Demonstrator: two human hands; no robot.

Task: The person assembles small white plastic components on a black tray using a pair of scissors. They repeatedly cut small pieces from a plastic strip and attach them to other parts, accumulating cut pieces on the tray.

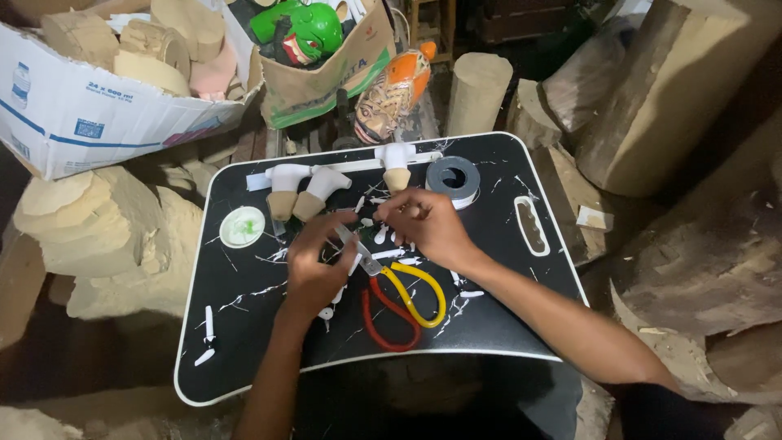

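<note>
Black lap-desk surface (505, 322) with a white rim carries the work, streaked with white paint and scattered with small white slivers. Left hand (314, 265) has its fingers closed on the metal head of a pair of pliers with one yellow and one red handle (399, 297); the handles trail toward the person and rest on the surface. Right hand (428, 224) pinches something small at its fingertips, just beside the plier jaws; what it holds is too small to tell. Judgement: the pliers look stiff and fairly light, the coated handles giving better purchase than the smooth metal head; the white slivers look thin, brittle and easy to lose. Behind the hands stand three white-and-tan carved wooden pieces (305, 191), a grey tape roll (453, 178) and a small round white lid with green residue (243, 226), all near enough to be knocked. Rough wood blocks (106, 236) and a cardboard box of carvings (98, 98) crowd the edges.
</note>
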